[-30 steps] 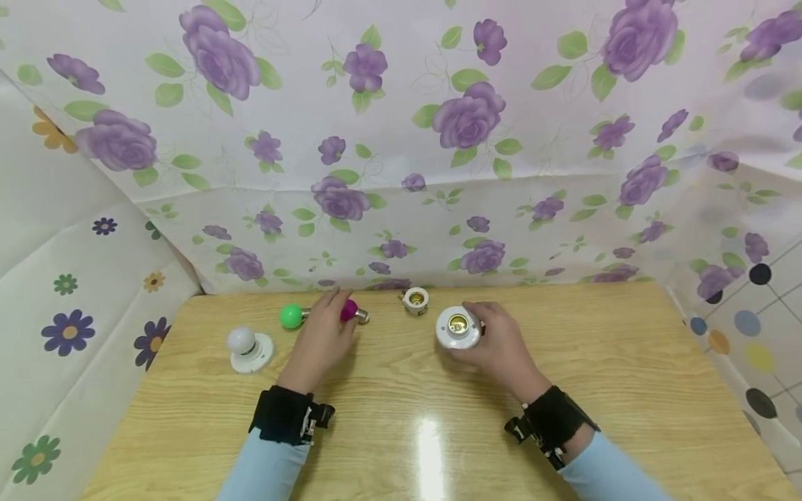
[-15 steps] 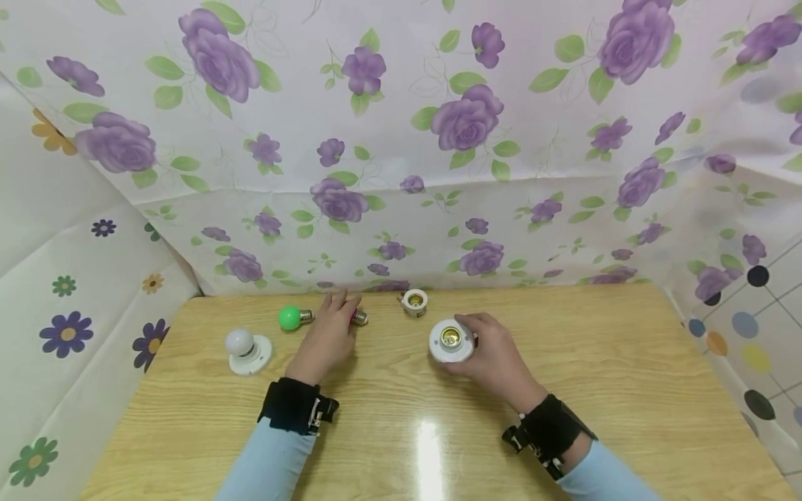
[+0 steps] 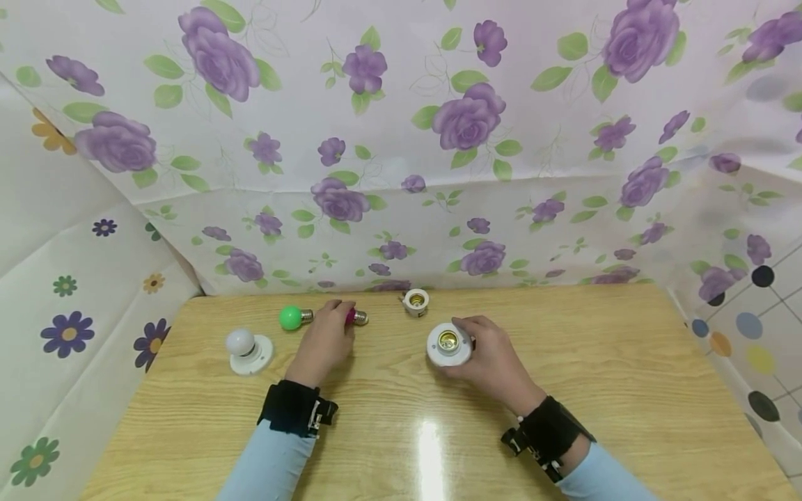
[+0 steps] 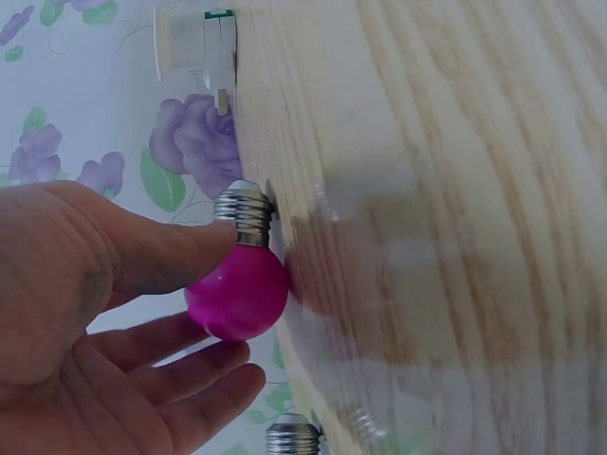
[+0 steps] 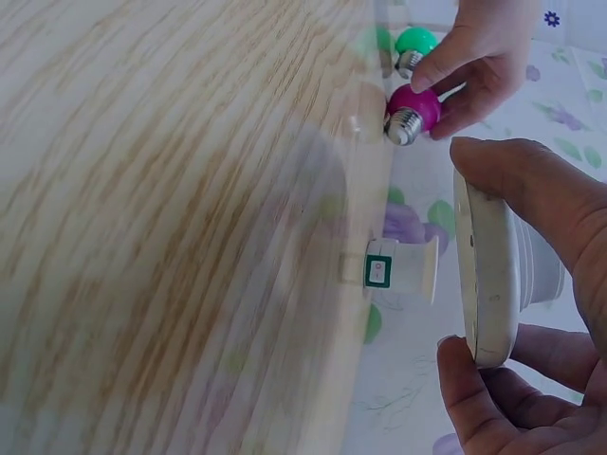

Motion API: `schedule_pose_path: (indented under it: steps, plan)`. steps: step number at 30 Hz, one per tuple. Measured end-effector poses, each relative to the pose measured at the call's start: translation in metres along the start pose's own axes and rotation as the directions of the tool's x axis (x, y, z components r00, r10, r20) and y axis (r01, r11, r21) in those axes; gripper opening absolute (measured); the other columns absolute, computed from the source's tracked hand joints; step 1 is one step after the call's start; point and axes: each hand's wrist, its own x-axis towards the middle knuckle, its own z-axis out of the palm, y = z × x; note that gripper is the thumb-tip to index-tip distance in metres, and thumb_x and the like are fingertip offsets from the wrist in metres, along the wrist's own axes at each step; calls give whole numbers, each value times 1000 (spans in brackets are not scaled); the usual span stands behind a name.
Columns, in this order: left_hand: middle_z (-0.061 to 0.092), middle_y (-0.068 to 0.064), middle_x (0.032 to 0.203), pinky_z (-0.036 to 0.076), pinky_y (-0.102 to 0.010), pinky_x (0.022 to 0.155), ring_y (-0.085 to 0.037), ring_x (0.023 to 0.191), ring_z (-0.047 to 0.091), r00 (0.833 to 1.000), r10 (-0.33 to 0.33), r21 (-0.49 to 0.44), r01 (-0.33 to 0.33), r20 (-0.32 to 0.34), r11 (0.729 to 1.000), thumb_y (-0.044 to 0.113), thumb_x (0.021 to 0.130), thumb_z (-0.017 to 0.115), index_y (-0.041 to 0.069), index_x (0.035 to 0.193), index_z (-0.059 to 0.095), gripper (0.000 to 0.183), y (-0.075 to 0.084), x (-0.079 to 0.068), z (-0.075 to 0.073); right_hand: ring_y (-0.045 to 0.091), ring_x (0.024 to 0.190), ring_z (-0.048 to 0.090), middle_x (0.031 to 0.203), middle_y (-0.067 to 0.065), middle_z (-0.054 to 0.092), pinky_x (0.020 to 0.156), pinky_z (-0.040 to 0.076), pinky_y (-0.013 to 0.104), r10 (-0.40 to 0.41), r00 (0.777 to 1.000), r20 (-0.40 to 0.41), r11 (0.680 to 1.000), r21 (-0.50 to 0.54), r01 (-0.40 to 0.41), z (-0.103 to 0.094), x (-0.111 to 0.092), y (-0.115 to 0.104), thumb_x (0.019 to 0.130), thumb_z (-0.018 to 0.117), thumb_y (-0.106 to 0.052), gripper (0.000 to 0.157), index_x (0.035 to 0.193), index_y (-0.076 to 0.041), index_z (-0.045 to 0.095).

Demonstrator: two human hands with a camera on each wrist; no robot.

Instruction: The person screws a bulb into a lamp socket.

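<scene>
My left hand (image 3: 322,341) pinches a magenta light bulb (image 4: 242,294) at the back of the table, thumb near its metal screw base and fingers behind the globe. The bulb lies on its side, its base pointing right in the head view. In my right hand (image 3: 498,355) is a round white lamp holder (image 3: 449,343), gripped by the edge of its disc, with the brass-coloured socket facing up. The right wrist view shows the holder's flat underside raised off the table, thumb on one edge and fingers on the other.
Left of my left hand lies a green bulb (image 3: 290,318). A white bulb (image 3: 241,342) stands in another round lamp holder (image 3: 258,358) nearer the left edge. A smaller white socket (image 3: 416,301) sits by the floral sheet (image 3: 401,236) behind the wooden table (image 3: 388,431).
My right hand has carried the lamp holder slightly left and nearer to me. My left hand's fingers have drawn in around the magenta bulb, which stays in about the same place.
</scene>
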Motion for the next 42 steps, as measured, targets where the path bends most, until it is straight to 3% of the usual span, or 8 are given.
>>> schedule_pose_path:
  steps: [11, 20, 27, 33, 42]
  plan:
    - [51, -17, 112, 47, -36, 83, -25, 99, 52, 998, -58, 16, 58, 15, 998, 12, 83, 68, 6, 128, 54, 48, -4, -3, 5, 11, 92, 52, 110, -1, 54, 74, 47, 21, -33, 999, -22, 999, -11, 32, 3, 0, -2, 53, 89, -33, 81, 123, -6, 58]
    - [51, -18, 113, 48, -37, 83, -27, 102, 53, 997, -65, -102, 61, -38, 993, 21, 85, 68, 3, 130, 49, 52, 9, -9, -6, 7, 90, 52, 108, -7, 53, 72, 47, 21, -48, 998, -48, 999, 14, 48, 4, 1, -5, 55, 88, -34, 82, 126, -9, 55]
    - [56, -9, 107, 49, -28, 75, -20, 93, 55, 988, -13, -185, -15, -151, 983, 25, 80, 74, 5, 119, 55, 48, 25, -14, -16, 6, 88, 51, 108, -9, 53, 70, 47, 21, -70, 995, -75, 997, 37, 73, 3, 1, -8, 55, 89, -32, 79, 124, -11, 56]
    - [58, 0, 97, 47, -19, 64, -11, 82, 55, 977, 48, -302, -110, -206, 947, 41, 79, 72, 8, 115, 61, 50, 38, -15, -16, 6, 85, 53, 105, -8, 55, 69, 48, 21, -95, 992, -88, 994, 41, 99, 3, 1, -11, 53, 89, -32, 78, 121, -9, 58]
    - [49, -11, 119, 47, -18, 71, -18, 100, 52, 971, 85, -370, -166, -224, 914, 32, 92, 58, 12, 134, 49, 47, 63, -25, -22, 6, 81, 53, 99, -10, 56, 66, 48, 21, -73, 994, -77, 997, 28, 75, 4, 1, -13, 53, 89, -36, 76, 118, -10, 61]
